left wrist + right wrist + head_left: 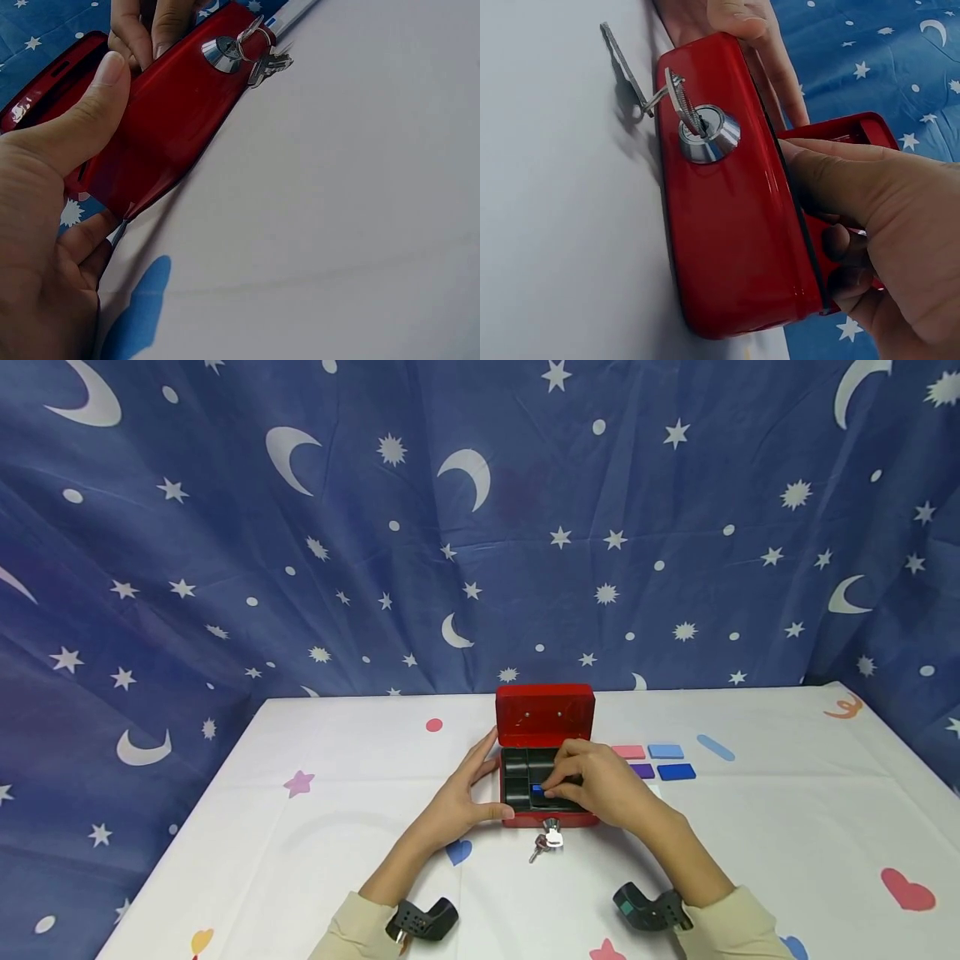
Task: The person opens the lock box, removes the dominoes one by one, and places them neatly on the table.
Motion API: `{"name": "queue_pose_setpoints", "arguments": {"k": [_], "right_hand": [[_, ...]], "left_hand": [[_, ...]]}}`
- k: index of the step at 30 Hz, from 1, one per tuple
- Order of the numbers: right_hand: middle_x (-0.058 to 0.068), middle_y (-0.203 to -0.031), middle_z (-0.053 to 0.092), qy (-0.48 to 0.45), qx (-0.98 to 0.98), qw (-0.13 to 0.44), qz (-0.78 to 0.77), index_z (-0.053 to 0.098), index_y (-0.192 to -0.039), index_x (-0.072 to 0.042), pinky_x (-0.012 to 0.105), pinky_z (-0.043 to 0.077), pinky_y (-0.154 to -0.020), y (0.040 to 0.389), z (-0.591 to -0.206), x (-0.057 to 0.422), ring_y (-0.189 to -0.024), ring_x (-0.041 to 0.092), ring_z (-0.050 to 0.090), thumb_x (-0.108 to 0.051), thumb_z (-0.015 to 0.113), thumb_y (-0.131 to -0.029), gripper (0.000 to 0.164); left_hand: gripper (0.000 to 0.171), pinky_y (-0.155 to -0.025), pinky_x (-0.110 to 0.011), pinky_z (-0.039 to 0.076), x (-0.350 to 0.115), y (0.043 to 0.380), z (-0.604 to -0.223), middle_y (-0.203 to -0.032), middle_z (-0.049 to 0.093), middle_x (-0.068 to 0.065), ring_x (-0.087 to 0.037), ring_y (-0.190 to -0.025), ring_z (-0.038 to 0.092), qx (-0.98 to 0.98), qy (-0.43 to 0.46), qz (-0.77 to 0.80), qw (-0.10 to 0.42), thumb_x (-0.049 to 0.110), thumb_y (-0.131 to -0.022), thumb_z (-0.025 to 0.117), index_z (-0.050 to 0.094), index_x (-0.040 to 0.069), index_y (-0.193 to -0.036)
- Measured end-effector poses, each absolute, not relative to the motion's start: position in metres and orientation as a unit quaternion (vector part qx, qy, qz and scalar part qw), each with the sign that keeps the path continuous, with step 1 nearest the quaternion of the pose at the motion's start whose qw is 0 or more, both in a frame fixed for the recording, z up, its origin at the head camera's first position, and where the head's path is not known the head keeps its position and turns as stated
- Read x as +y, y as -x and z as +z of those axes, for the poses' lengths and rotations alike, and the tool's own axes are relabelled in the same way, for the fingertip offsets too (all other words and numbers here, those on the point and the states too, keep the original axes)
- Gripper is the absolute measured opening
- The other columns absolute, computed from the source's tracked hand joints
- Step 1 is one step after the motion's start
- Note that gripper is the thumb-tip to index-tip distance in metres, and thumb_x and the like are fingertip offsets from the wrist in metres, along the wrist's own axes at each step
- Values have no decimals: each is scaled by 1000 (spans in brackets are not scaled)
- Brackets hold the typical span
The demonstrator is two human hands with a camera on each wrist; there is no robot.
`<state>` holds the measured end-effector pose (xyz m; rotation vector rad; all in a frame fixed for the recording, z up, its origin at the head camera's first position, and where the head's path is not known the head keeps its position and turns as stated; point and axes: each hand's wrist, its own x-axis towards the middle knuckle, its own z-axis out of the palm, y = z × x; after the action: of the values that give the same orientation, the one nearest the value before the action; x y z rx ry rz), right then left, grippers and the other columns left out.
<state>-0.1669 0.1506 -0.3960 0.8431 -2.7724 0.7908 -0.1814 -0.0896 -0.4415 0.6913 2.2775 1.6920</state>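
Note:
A red cash box (551, 819) stands with its lid (545, 714) raised, showing a black compartment tray (516, 768). My left hand (467, 802) holds the box's left side, its thumb at the front corner and its fingers along the side. Over the tray, my right hand (600, 777) has thumb and forefinger together at a small blue piece (537, 789), apparently pinching it. The fingers hide most of that piece, and the right wrist view does not show it. A key stands in the silver lock (711, 139) on the front, with another key (537, 847) hanging from its ring.
Right of the box lie flat coloured pieces: pink (628, 752), light blue (666, 752), purple (642, 771) and dark blue (677, 772). The white tablecloth (360, 843) has printed hearts and stars. A blue star-patterned curtain (525, 635) hangs behind the table.

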Motion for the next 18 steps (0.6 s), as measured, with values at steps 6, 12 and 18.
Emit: {"name": "queue_pose_setpoints", "arguments": {"k": [6,12,18], "right_hand": [[-15,-82,55,-278,-918,54,277,80,-83,-21,25,51,-70,168,-393,155,-79,7,52,-13,82,-75,12],[-16,-79,56,-281,-911,40,297,80,-84,-20,24,49,-68,168,-392,158,-76,6,53,-12,82,-74,12],[-17,-77,57,-290,-907,33,304,80,-84,-20,23,49,-66,169,-393,158,-74,5,53,-13,82,-74,12]], "left_hand": [[106,-112,-47,21,-90,182,-445,-155,17,12,-17,-134,38,770,-243,581,104,16,-72,84,18,42,-151],[106,-112,-48,21,-90,182,-444,-155,17,12,-17,-134,38,771,-244,579,103,18,-72,84,18,42,-151],[107,-112,-49,20,-90,183,-446,-155,17,12,-17,-133,39,776,-244,573,98,18,-71,84,18,42,-151]]}}
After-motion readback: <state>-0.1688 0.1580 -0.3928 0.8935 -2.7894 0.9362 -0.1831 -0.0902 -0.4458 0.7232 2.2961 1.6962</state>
